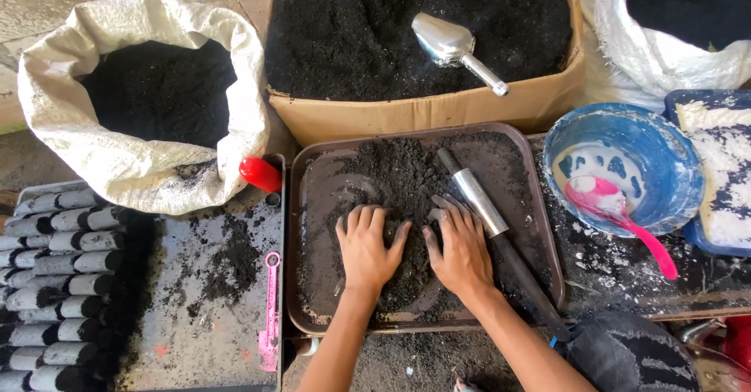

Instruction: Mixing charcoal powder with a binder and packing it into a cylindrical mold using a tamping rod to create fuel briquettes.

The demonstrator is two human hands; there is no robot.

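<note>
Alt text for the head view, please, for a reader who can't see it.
Two bare hands, left hand and right hand, press into a mound of black powder on a brown tray. A metal tube tool lies beside the right hand; a metal scoop rests in a powder-filled cardboard box.

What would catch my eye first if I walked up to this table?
Two bare hands, left hand and right hand, pressing a mound of black powder on a brown rectangular tray at the centre. Behind it, a shiny metal scoop lies in a cardboard box of the same powder.
</note>
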